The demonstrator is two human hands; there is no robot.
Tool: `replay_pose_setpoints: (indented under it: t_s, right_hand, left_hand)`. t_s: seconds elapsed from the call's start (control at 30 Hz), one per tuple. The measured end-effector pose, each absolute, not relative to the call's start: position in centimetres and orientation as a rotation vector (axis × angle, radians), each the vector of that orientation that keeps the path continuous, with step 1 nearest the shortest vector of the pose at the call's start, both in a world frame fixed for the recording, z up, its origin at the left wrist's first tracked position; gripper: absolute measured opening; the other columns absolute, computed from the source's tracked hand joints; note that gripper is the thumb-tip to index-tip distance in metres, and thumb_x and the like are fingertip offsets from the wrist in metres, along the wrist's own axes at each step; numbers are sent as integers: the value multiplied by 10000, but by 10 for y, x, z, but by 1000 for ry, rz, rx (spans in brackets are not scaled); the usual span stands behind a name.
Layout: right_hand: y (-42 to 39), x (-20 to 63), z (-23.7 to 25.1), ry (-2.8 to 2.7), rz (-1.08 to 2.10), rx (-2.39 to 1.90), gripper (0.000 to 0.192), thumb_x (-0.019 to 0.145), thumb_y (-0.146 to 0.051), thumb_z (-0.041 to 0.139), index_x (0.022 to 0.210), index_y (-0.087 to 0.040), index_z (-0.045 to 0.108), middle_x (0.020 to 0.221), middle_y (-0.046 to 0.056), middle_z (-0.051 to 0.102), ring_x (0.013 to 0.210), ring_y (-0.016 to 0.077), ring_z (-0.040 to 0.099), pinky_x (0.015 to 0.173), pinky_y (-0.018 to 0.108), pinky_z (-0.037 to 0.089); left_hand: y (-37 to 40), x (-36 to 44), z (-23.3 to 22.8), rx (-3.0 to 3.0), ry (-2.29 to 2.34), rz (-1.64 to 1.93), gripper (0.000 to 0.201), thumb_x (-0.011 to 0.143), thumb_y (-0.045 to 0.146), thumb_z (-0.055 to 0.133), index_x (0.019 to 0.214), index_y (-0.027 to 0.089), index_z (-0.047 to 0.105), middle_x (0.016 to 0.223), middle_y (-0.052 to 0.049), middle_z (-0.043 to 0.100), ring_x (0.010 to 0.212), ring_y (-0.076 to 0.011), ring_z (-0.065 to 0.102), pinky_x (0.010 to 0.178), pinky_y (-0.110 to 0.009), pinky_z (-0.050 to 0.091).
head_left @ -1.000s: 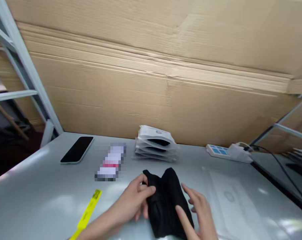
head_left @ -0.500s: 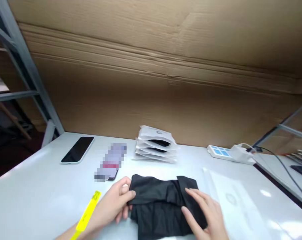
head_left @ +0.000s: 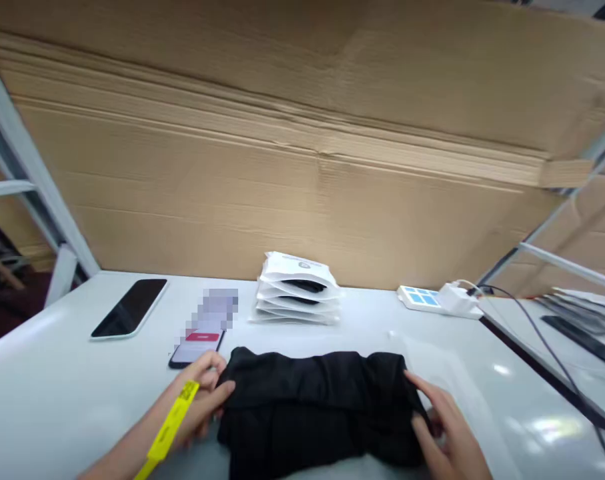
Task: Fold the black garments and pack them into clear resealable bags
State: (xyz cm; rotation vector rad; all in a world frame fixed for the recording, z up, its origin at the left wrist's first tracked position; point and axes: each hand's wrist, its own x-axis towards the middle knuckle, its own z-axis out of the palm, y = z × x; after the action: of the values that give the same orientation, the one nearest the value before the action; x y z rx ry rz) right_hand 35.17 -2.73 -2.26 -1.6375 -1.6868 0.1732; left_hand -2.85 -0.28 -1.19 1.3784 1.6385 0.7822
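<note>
Black cloth point(head_left: 325, 407), left fingers point(head_left: 223, 393) clamped on 1 end, right fingers point(head_left: 428, 388) on the other

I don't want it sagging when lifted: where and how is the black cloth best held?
Probably by both ends of the folded band at its far edge, from left and right, thumbs on top. The black cloth lies wide and looks limp, so a middle grip might let the ends droop. The left hand and right hand are at those ends.
</note>
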Motion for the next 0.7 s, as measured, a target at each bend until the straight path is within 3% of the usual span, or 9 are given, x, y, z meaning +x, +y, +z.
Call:
replay_pose_setpoints:
  t_s: [0.1,0.23,0.3,0.37,0.43,0.5,0.6,0.7]
  right_hand:
    - [-32,373,-20,-1689,122,-1691,400,894,-370,481,1257,-256,605,1062,66,680,680,166,632,655,296,577]
    - [-33,364,-12,-1688,-25,-1651,335,911,-377,502,1184,-244,644,1120,86,681,934,228,667,817,364,577]
    - [-31,345,-7,-1735,-46,-1584,304,928,-357,492,1160,-246,654,1120,83,691,1027,238,658,881,383,563]
    - [-30,324,-4,-1858,15,-1522,290,938,-339,487,1152,-257,667,1135,79,697,1064,236,655,903,381,561]
    - [-29,310,-4,-2005,100,-1520,284,934,-337,507,1145,-269,684,1163,75,698,1086,245,654,922,400,559]
    - [-29,307,-8,-2100,151,-1581,290,927,-340,526,1150,-267,696,1196,76,695,1113,261,649,945,431,555]
    - [-32,320,-19,-2118,147,-1684,341,931,-366,527,1206,-241,684,1269,89,668,1175,281,625,986,457,539]
    - [-37,337,-28,-2119,123,-1739,402,946,-392,501,1278,-218,647,1341,93,624,1230,285,593,1016,459,523]
  left_hand:
    - [4,-37,-16,1742,1839,954,355,749,567,550,790,243,411,478,123,337,392,-106,434,420,-209,345]
    - [3,-33,3,2320,1881,941,271,875,505,504,873,235,534,520,86,492,401,-119,498,425,-225,383]
    - [-2,-17,13,2559,1736,1003,236,919,435,470,910,233,592,680,27,645,569,-149,638,526,-229,497]
    - [-8,5,16,2788,1503,1002,219,904,369,510,1036,245,634,968,-22,734,879,-204,706,746,-277,577]
    - [-11,22,9,2989,1304,860,421,855,357,584,1265,258,583,1263,-42,674,1108,-249,656,886,-333,574]
    - [-13,31,-5,3096,1198,707,672,815,406,636,1438,241,443,1427,-62,551,1232,-285,585,951,-365,556]
    - [-12,29,-27,3118,1168,582,848,794,483,664,1522,245,298,1475,-66,479,1269,-301,557,977,-365,545]
    - [-11,19,-36,3107,1198,539,866,821,508,639,1542,281,216,1491,-32,443,1273,-286,556,989,-344,538]
